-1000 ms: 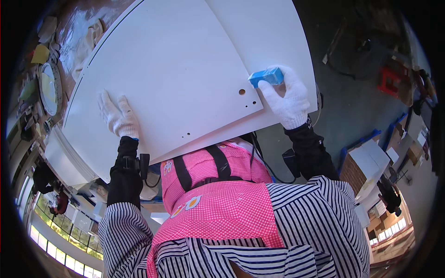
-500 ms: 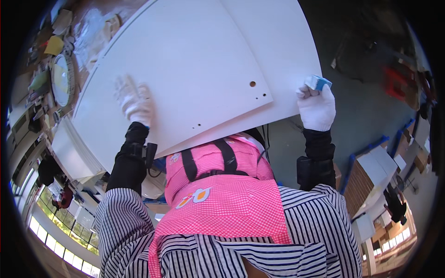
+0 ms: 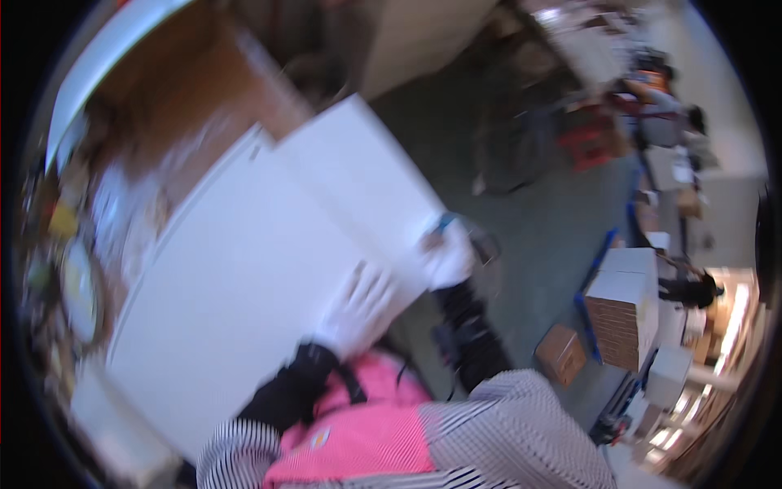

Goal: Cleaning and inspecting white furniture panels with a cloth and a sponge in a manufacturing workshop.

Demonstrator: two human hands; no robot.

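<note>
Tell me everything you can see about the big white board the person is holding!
The white board is a large, flat, smooth panel, painted or laminated by its look, and plain white. The picture is blurred, so small marks or holes cannot be made out. It lies slanted across the view, running from lower left to upper right, over a cluttered workbench. The gloved left hand rests flat on its near part. The gloved right hand grips its near right edge, with something small and blue at the fingers.
</note>
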